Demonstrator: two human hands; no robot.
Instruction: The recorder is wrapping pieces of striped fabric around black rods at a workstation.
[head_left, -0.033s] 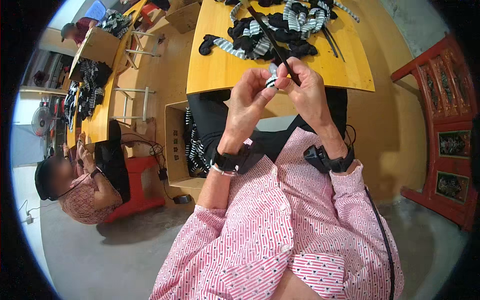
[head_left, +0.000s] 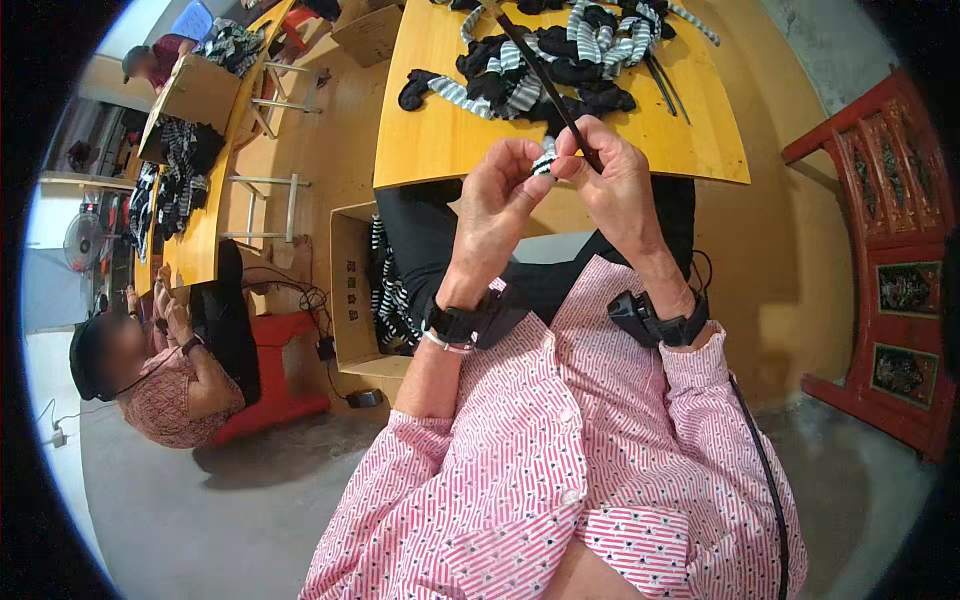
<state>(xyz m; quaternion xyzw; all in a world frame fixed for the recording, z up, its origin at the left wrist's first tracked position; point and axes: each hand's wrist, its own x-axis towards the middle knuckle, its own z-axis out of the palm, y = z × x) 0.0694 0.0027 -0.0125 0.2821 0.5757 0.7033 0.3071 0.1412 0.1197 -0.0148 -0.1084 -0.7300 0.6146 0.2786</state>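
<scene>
My left hand (head_left: 497, 193) is closed in a pinch on a small black-and-white striped piece of fabric (head_left: 542, 165), just over the near edge of the yellow table (head_left: 430, 150). Beside it, my right hand (head_left: 612, 185) grips a long thin dark stick (head_left: 535, 65) that slants up and to the left over the table. The right thumb and fingertip also meet the striped piece, so both hands come together at it. Most of that piece is hidden by my fingers. Beyond them lies a tangled pile of black and grey-striped fabric (head_left: 520, 90).
Two more dark sticks (head_left: 662, 88) lie right of the pile. A cardboard box (head_left: 357, 290) of striped fabric stands below the table's left side. At left a person (head_left: 190, 385) sits at another yellow table (head_left: 205, 225). A carved red wooden bench (head_left: 900, 260) is at right.
</scene>
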